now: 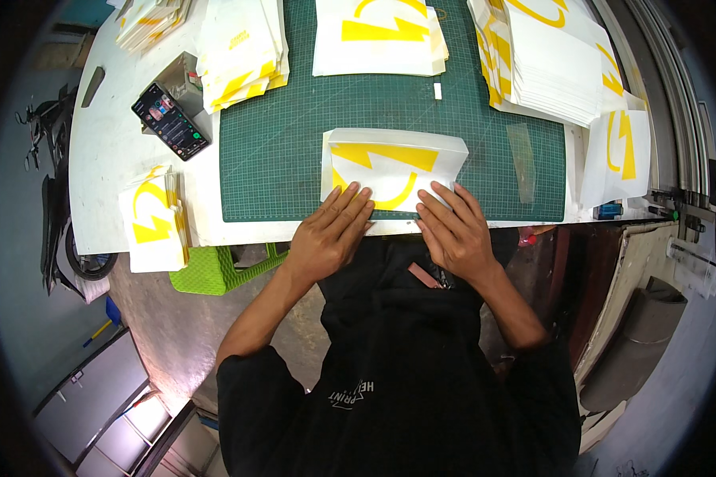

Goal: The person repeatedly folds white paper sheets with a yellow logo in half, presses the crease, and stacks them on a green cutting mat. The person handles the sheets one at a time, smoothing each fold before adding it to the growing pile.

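Note:
A white paper sheet with yellow printed shapes (390,176) lies in front of me, near the front edge of the green cutting mat (278,179). Its far edge is folded up into a raised strip. My left hand (336,226) rests flat on the paper's near left corner, fingers stretched out. On the near right corner lies my right hand (456,230), its fingers also extended and pressing the paper down. Both thumbs sit close to the table's front edge. Neither hand grips anything.
Stacks of yellow-and-white printed paper stand at the far left (243,48), far middle (374,40), far right (553,67) and near left (153,219). A phone (169,121) leans on a grey block. A clear strip (522,163) lies on the mat. Below the table's edge hangs a green woven basket (203,272).

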Tool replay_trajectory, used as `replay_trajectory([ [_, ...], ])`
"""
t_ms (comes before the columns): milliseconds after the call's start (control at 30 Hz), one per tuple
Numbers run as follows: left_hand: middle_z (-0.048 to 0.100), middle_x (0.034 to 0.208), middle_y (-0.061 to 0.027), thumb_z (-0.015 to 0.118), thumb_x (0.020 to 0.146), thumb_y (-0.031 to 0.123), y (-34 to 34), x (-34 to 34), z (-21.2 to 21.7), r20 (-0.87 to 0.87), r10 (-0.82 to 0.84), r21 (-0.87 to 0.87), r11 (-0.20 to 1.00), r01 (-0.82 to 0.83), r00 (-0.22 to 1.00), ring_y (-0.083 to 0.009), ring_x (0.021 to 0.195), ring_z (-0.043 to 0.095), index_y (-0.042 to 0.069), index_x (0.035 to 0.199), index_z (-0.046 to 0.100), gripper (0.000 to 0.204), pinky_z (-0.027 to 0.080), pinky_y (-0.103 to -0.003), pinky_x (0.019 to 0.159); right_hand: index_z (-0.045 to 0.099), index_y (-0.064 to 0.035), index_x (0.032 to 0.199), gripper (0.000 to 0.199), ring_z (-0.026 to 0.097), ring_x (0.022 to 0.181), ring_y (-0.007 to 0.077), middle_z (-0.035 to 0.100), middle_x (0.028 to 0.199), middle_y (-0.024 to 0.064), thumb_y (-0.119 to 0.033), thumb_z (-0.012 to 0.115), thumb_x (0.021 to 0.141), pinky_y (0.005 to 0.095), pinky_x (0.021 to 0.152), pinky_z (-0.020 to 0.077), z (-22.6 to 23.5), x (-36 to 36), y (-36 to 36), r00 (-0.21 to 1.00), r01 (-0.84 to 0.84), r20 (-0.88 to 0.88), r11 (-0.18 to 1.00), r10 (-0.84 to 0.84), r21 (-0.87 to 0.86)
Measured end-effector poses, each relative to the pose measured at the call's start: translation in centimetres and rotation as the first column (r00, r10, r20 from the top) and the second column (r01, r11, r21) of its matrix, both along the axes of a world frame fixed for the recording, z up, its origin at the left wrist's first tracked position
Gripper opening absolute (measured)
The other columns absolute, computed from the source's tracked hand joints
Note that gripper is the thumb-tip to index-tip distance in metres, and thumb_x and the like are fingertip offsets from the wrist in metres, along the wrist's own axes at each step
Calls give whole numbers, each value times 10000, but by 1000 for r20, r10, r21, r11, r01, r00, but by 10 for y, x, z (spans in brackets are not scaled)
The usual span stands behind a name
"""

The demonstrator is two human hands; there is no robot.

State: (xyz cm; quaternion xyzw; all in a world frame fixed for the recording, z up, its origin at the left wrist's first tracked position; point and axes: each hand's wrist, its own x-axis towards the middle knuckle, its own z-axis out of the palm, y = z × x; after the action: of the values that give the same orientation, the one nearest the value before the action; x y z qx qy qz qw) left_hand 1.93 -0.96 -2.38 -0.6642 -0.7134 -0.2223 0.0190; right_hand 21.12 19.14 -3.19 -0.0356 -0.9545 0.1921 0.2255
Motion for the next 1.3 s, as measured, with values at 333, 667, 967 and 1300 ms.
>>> replay_trajectory([
  [333, 666, 1417, -170, 775, 912, 106, -1, 1, -3, 10, 9, 1, 1000, -9, 1000, -346, 1380, 597, -34, 1278, 705, 398, 509, -483, 1138, 766, -10, 1151, 268, 580, 1373, 300, 705, 1355, 103, -112, 776, 903, 531, 1184, 421, -4, 2, 2, 1000, 0, 3, 1000, 0, -8],
  [667, 641, 1448, -172, 746, 937, 120, -2, 4, -2, 21, 32, -24, 999, -32, 999, -348, 1403, 573, -32, 1306, 681, 404, 470, -501, 1168, 764, -28, 1168, 276, 570, 1386, 290, 698, 1373, 84, -128, 770, 911, 543, 1191, 401, -4, 3, 3, 1000, 1, 18, 1000, 0, -17],
  [967, 434, 1600, -270, 740, 952, 403, 7, 37, 6, 24, 153, -223, 964, -144, 988, -472, 1489, 411, -83, 1443, 519, 725, 366, -558, 1223, 762, -51, 1167, 283, 559, 1397, 285, 685, 1385, 57, -140, 772, 899, 564, 1188, 378, 0, 8, 9, 999, 5, 36, 1000, -5, -6],
  [1300, 277, 1733, -106, 594, 949, 656, 10, 50, 6, -62, 128, -332, 933, -142, 990, -541, 1550, 217, 160, 1631, 396, 866, 239, -674, 1243, 751, -71, 1192, 311, 543, 1406, 304, 677, 1401, 42, -171, 785, 900, 602, 1193, 352, 3, 12, 8, 997, 40, 66, 999, -41, 20],
])
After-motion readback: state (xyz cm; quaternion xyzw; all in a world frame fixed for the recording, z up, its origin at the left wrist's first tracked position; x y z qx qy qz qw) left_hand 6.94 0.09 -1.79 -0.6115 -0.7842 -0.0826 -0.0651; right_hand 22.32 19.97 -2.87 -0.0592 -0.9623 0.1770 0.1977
